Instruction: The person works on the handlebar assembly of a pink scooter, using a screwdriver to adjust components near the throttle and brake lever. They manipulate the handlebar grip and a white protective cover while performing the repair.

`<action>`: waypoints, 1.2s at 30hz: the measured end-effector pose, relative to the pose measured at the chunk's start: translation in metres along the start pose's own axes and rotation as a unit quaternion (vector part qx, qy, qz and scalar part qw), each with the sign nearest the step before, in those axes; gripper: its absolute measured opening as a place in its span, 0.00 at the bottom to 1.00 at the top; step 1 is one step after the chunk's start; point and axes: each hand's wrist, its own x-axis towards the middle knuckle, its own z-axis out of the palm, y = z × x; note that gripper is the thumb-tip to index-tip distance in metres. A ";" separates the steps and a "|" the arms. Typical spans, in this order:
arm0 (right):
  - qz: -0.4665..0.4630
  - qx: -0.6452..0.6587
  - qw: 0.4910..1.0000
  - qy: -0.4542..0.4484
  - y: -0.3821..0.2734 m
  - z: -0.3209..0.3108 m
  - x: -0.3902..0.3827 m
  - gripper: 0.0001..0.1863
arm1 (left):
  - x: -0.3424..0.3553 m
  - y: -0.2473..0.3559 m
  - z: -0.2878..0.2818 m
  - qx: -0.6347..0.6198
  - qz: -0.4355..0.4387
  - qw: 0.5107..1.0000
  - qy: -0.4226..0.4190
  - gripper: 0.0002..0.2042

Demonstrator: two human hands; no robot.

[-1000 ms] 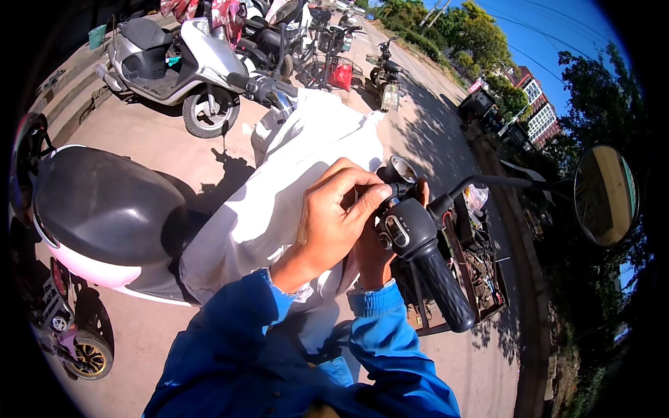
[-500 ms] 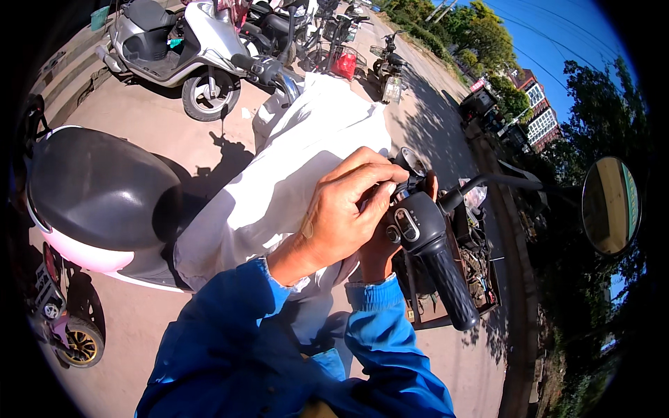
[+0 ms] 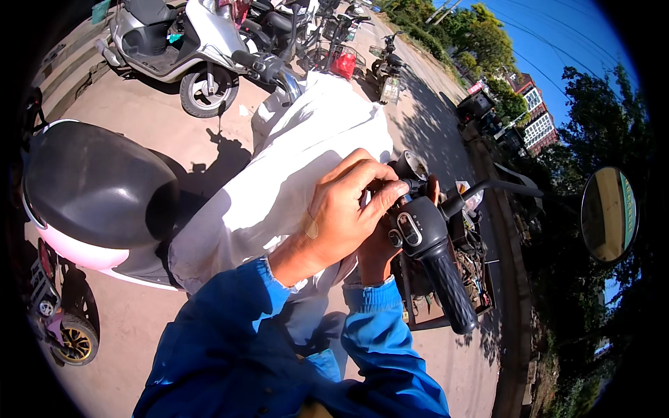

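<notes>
At the scooter's handlebar, my left hand (image 3: 345, 205) is closed, its thumb and forefinger pinched together beside the black switch housing (image 3: 419, 221). Whatever lies between those fingertips is too small and covered to make out. My right hand (image 3: 376, 256) reaches under the bar from below, mostly hidden behind the left hand and the housing. One of its fingers shows on the far side, so it wraps round the handlebar (image 3: 454, 203). A round black part (image 3: 411, 165) sits just beyond the left fingertips. The ribbed black grip (image 3: 449, 292) points toward me, untouched.
A white cloth cover (image 3: 306, 146) drapes over the scooter's front. Its black seat (image 3: 97, 184) is at the left and its mirror (image 3: 610, 214) at the right. A silver scooter (image 3: 202, 42) and several bikes are parked behind. Below the bar is a cluttered crate (image 3: 474, 279).
The left thumb and fingers have shifted slightly at the bar, the thumb now straighter. The grip and mirror appear a little lower, and the view has moved slightly. Both hands stay at the handlebar.
</notes>
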 end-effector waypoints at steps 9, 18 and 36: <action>0.021 0.024 0.999 -0.031 -0.001 -0.005 -0.001 0.31 | 0.000 -0.006 0.002 0.002 0.000 1.000 -0.007 0.06; -0.142 -0.388 0.910 -0.015 0.007 -0.011 0.003 0.41 | -0.017 -0.019 -0.009 -0.170 -0.068 0.983 -0.005 0.14; 0.078 0.172 0.982 -0.002 -0.001 -0.025 0.010 0.26 | -0.057 -0.011 -0.012 -0.395 -0.182 0.899 0.052 0.12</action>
